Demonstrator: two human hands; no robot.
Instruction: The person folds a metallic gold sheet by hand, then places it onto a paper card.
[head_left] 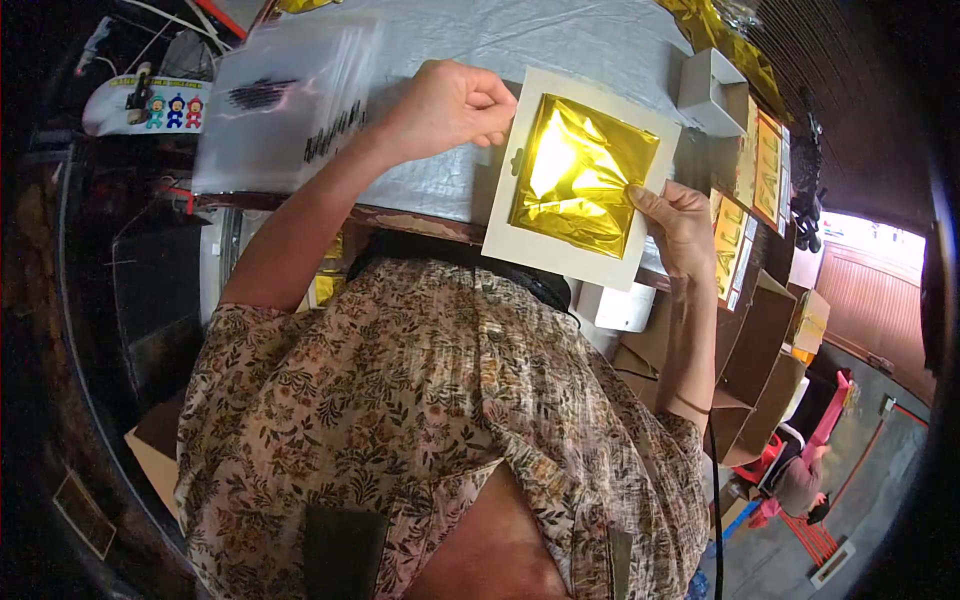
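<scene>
My right hand [677, 228] grips a white backing card [590, 265] by its right side, the thumb lying on top. A shiny gold foil packet [585, 175] lies flat against the card, wrinkled and reflecting light. A small hanger hole shows at the card's left edge. Beside that edge is my left hand [460, 105], its fingers curled and the tips pressed together. Whether anything thin is between those fingertips I cannot make out. The card is held over the near edge of the silver-covered table [440, 190].
Clear plastic bags [290, 110] with black print are stacked on the table's left. To the right stand an open white box [712, 90] and yellow-printed packages [735, 235]. Cardboard boxes [765, 360] fill the lower right. Farther off is another person [800, 475].
</scene>
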